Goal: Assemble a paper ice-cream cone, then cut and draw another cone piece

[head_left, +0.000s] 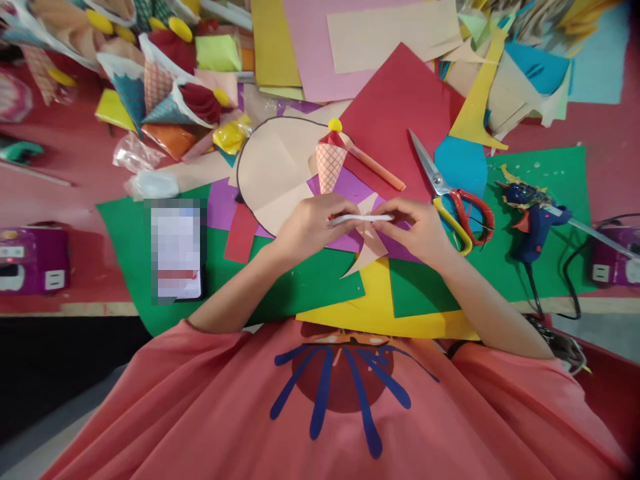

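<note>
White strip (363, 218) spans the space between our two hands, roughly level, over the beige paper scrap (370, 245) and the purple sheet (410, 250). We pinch its left end between the thumb and fingers of our left hand (313, 225), and we pinch its right end between the thumb and fingers of our right hand (423, 229). Just beyond our left hand we have a small checkered cone (330, 167), its point toward us and a yellow ball (335, 125) at its wide end. Behind it lies a big rounded beige piece (275, 167) with a dark outline. An orange stick (380, 170) slants away from the cone across the red sheet (400, 100). Beyond our right hand we see scissors (438, 180) with red and yellow handles, partly over blue paper (463, 157). Farther right, our blue glue gun (533, 233) rests on a green sheet (565, 187), a clear stick (595, 230) reaching out from it. On our left, well apart from the strip, a phone (177, 250) with a blurred-out screen lies face up. Past the phone, toward the table's far side, we have larger cones (165, 100) with white rims. Yellow paper (375, 290) lies close to our shirt (220, 413).
</note>
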A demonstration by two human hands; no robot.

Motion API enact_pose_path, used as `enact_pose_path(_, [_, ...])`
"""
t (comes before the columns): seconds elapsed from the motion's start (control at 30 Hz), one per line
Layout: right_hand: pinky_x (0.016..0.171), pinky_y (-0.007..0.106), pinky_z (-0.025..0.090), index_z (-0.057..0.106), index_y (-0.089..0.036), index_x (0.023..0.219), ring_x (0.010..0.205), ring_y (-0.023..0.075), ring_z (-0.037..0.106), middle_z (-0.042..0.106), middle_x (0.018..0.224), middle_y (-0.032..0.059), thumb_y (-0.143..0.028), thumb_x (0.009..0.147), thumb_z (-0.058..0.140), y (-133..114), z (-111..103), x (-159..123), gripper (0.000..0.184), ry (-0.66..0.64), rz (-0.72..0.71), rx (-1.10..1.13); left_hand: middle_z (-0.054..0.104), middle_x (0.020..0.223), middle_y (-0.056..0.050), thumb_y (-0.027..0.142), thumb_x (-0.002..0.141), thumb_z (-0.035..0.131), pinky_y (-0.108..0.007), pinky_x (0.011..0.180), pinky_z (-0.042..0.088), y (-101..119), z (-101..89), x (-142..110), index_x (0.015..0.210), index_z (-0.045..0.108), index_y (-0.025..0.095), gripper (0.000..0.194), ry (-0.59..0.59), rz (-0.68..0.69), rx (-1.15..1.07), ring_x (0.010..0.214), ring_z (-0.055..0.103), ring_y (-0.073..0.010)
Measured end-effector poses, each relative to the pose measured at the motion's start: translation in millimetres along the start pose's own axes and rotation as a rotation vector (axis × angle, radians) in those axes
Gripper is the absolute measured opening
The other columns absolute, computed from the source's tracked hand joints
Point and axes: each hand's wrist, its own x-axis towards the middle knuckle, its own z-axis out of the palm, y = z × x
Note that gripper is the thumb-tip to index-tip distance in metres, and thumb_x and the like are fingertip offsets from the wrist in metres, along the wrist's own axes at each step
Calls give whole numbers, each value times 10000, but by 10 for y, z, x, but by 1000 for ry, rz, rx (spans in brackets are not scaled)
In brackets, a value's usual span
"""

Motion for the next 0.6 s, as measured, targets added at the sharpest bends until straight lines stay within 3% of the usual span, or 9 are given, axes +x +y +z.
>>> enact_pose_path(0.17, [733, 277, 519, 687, -186, 948, 815, 161, 678, 745, 921, 37, -287, 838, 650, 62, 24, -71, 154, -19, -12, -117, 712, 835, -29, 479, 917, 525, -210, 669, 448, -67, 46, -72, 951, 703, 179, 351, -50, 35, 59, 729, 624, -119])
enact_pose_path(0.3, [754, 316, 505, 696, -185, 887, 817, 184, 655, 718, 857, 50, -304, 870, 610, 168, 26, -53, 148, -2, -174, -288, 687, 764, -18, 455, 921, 527, -212, 620, 429, -154, 73, -80, 879, 691, 169, 332, -34, 22, 152, 666, 601, -114])
enact_pose_path(0.47, [799, 371, 508, 704, -201, 954, 902, 212, 633, 684, 913, 69, -278, 879, 591, 265, 42, -34, 155, -9, -251, -419, 723, 966, -66, 458, 900, 557, -285, 771, 489, -149, 98, -99, 1019, 679, 172, 333, -47, 22, 276, 879, 662, -189])
enact_pose_path(0.6, [806, 392, 519, 702, -185, 980, 914, 224, 625, 663, 921, 83, -292, 851, 623, 235, 48, -52, 185, -21, -265, -473, 717, 1049, -29, 408, 899, 563, -289, 848, 513, -103, -154, -174, 1050, 673, 203, 278, 29, -71, 257, 960, 660, -173])
